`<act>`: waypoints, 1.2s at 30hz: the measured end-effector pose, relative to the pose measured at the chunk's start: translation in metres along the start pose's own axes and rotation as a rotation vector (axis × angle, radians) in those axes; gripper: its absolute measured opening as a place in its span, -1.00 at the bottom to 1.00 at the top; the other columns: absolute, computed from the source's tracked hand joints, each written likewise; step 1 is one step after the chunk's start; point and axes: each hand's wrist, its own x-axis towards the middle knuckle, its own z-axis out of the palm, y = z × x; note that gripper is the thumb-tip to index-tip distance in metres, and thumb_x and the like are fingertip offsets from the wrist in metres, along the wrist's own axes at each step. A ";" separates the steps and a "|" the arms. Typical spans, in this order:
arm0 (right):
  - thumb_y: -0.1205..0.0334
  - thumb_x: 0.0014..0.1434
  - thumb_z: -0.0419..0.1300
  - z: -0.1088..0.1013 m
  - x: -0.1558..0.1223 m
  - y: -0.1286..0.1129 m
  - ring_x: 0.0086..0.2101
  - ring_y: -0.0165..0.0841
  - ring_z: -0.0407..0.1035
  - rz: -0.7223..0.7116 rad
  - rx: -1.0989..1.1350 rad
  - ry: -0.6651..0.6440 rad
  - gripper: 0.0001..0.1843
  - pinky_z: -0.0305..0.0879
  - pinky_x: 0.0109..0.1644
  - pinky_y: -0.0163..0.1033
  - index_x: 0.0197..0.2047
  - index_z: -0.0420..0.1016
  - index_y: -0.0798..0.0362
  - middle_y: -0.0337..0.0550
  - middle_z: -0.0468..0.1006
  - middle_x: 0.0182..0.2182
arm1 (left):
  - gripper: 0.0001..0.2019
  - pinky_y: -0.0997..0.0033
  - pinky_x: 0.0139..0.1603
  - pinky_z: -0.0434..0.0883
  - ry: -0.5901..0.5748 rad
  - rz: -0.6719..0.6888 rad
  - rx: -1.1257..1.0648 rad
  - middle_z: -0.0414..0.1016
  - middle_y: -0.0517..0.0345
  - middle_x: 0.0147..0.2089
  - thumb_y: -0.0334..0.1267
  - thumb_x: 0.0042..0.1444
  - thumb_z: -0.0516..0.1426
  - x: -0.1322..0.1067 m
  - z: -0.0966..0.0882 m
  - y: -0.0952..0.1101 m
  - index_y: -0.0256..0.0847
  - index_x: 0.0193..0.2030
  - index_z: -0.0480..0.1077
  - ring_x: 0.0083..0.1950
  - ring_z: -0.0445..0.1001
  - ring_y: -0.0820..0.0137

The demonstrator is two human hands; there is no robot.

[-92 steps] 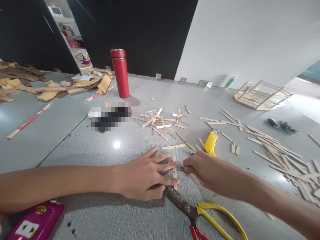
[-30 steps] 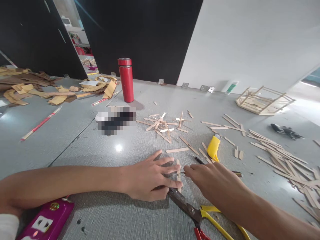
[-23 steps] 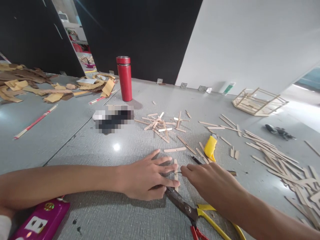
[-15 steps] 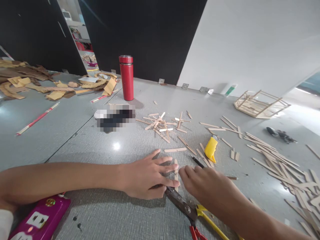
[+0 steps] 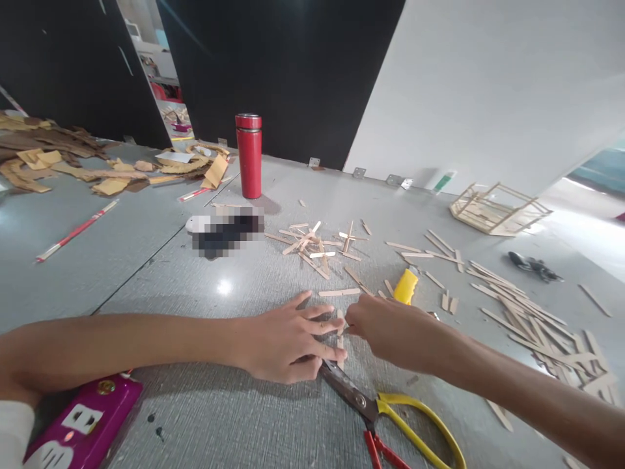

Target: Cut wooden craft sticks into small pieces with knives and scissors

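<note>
My left hand lies palm down with its fingers spread, the fingertips pressing on a short wooden craft stick on the grey tabletop. Close beside those fingertips is my right hand, its fingers curled together over the upper part of this stick. Whatever is in its fingers is hidden from view. Dark-bladed scissors with a yellow loop handle lie just below both hands, their blade end close to my left hand. Red handles show beside them. Another craft stick lies beyond my left fingers.
A yellow utility knife lies beyond my right hand. Loose craft sticks are piled at right, near a stick frame. A red flask stands at the back. A purple power strip sits under my left forearm; cardboard scraps lie far left.
My right hand has moved up and slightly left along the stick, uncovering the scissors' yellow handle. The black pointed tool seen beside it is now covered. My left hand stays nearly still.
</note>
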 end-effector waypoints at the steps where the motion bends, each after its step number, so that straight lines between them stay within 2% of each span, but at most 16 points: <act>1: 0.70 0.04 0.23 0.002 0.000 0.001 -0.67 -0.53 0.28 -0.026 -0.020 0.009 -0.72 -0.11 -0.65 -0.38 -0.44 0.53 0.11 -0.31 0.48 -0.57 | -0.57 -0.44 0.44 0.08 -0.001 0.000 0.005 0.30 -0.08 0.47 -0.25 0.41 -0.01 0.000 0.001 0.000 -0.02 0.34 0.43 0.52 0.17 -0.08; 5: 0.66 0.09 0.32 0.010 -0.009 -0.001 -0.57 -0.41 0.39 -0.187 -0.170 0.063 -0.76 -0.14 -0.53 -0.26 -0.28 0.59 0.14 -0.23 0.55 -0.53 | -0.58 -0.44 0.43 0.10 0.015 0.011 0.011 0.33 -0.10 0.45 -0.25 0.41 0.01 0.001 0.001 -0.001 -0.05 0.33 0.44 0.52 0.18 -0.10; 10: 0.69 0.25 0.15 0.017 -0.018 -0.002 -0.49 -0.31 0.46 -0.312 -0.299 0.115 -0.73 -0.20 -0.49 -0.14 -0.16 0.57 0.20 -0.13 0.61 -0.45 | -0.60 -0.42 0.43 0.11 0.011 0.011 0.032 0.29 -0.11 0.47 -0.24 0.41 0.03 0.001 -0.001 0.001 -0.07 0.32 0.45 0.50 0.21 -0.11; 13: 0.66 0.23 0.21 0.018 -0.018 -0.005 -0.51 -0.32 0.46 -0.265 -0.270 0.101 -0.75 -0.21 -0.50 -0.16 -0.16 0.57 0.17 -0.14 0.62 -0.46 | -0.60 -0.45 0.42 0.11 0.010 0.017 0.027 0.28 -0.13 0.48 -0.24 0.42 0.02 0.001 -0.001 0.001 -0.07 0.32 0.44 0.50 0.21 -0.13; 16: 0.66 0.10 0.31 0.013 -0.014 -0.009 -0.51 -0.31 0.49 -0.139 -0.180 0.065 -0.73 -0.20 -0.53 -0.23 -0.21 0.60 0.13 -0.15 0.64 -0.46 | -0.59 -0.46 0.42 0.11 0.001 0.013 0.020 0.29 -0.13 0.47 -0.25 0.42 0.01 0.001 -0.001 0.001 -0.07 0.33 0.44 0.51 0.19 -0.12; 18: 0.69 0.05 0.28 0.006 -0.009 -0.008 -0.49 -0.32 0.50 -0.053 -0.105 0.037 -0.70 -0.17 -0.56 -0.29 -0.26 0.61 0.11 -0.12 0.66 -0.43 | -0.58 -0.47 0.42 0.10 -0.011 0.007 0.008 0.29 -0.12 0.47 -0.26 0.42 0.00 0.001 -0.002 0.002 -0.07 0.33 0.44 0.51 0.18 -0.12; 20: 0.69 0.03 0.23 -0.001 -0.002 -0.003 -0.56 -0.42 0.43 -0.002 -0.024 -0.005 -0.71 -0.14 -0.62 -0.36 -0.35 0.59 0.11 -0.17 0.63 -0.46 | -0.58 -0.49 0.42 0.09 -0.012 0.002 -0.010 0.30 -0.13 0.47 -0.26 0.42 0.00 0.001 -0.004 0.002 -0.07 0.33 0.44 0.51 0.19 -0.12; 23: 0.61 0.05 0.22 -0.007 0.009 0.009 -0.68 -0.59 0.21 -0.042 0.078 -0.078 -0.76 -0.08 -0.66 -0.47 -0.53 0.47 0.11 -0.34 0.48 -0.62 | -0.58 -0.49 0.41 0.11 0.004 0.004 -0.044 0.32 -0.16 0.45 -0.26 0.43 -0.02 0.000 -0.006 0.002 -0.09 0.32 0.46 0.51 0.18 -0.13; 25: 0.56 0.09 0.22 -0.006 0.012 0.014 -0.68 -0.61 0.16 -0.098 0.096 -0.084 -0.71 -0.05 -0.64 -0.49 -0.59 0.41 0.10 -0.38 0.42 -0.67 | -0.58 -0.48 0.41 0.13 0.008 0.005 -0.058 0.32 -0.17 0.45 -0.26 0.43 -0.03 0.000 -0.005 0.002 -0.10 0.32 0.46 0.51 0.18 -0.13; 27: 0.59 0.11 0.21 -0.001 0.010 0.015 -0.66 -0.58 0.21 -0.131 0.059 -0.034 -0.72 -0.03 -0.59 -0.44 -0.53 0.49 0.08 -0.37 0.46 -0.64 | -0.58 -0.48 0.41 0.12 0.014 0.005 -0.056 0.33 -0.16 0.45 -0.26 0.43 -0.02 -0.001 -0.004 0.002 -0.10 0.33 0.46 0.52 0.18 -0.13; 29: 0.66 0.08 0.23 0.007 0.005 0.012 -0.62 -0.52 0.31 -0.165 -0.020 0.044 -0.71 -0.02 -0.54 -0.35 -0.34 0.60 0.07 -0.32 0.55 -0.57 | -0.58 -0.48 0.42 0.10 0.017 0.005 -0.040 0.34 -0.15 0.44 -0.25 0.43 -0.01 -0.001 -0.002 0.001 -0.08 0.33 0.45 0.51 0.18 -0.13; 31: 0.69 0.05 0.27 0.017 -0.003 0.008 -0.60 -0.43 0.36 -0.225 -0.117 0.120 -0.67 -0.06 -0.51 -0.27 -0.23 0.62 0.11 -0.26 0.59 -0.54 | -0.59 -0.47 0.42 0.09 0.010 0.007 -0.017 0.32 -0.14 0.46 -0.24 0.43 0.00 0.000 0.000 0.000 -0.07 0.33 0.44 0.51 0.18 -0.12; 34: 0.65 0.12 0.26 0.031 -0.014 0.007 -0.58 -0.36 0.37 -0.316 -0.246 0.237 -0.76 -0.08 -0.52 -0.20 -0.23 0.59 0.15 -0.21 0.57 -0.52 | -0.60 -0.47 0.41 0.09 0.011 0.013 0.007 0.27 -0.14 0.48 -0.23 0.42 0.01 0.001 0.000 0.000 -0.07 0.32 0.45 0.50 0.20 -0.13; 36: 0.63 0.21 0.19 0.038 -0.018 0.009 -0.54 -0.34 0.39 -0.349 -0.298 0.315 -0.76 -0.01 -0.51 -0.19 -0.18 0.57 0.15 -0.20 0.57 -0.49 | -0.60 -0.47 0.41 0.09 0.014 0.013 0.011 0.27 -0.14 0.48 -0.23 0.42 0.01 0.002 -0.001 0.000 -0.07 0.31 0.46 0.50 0.21 -0.13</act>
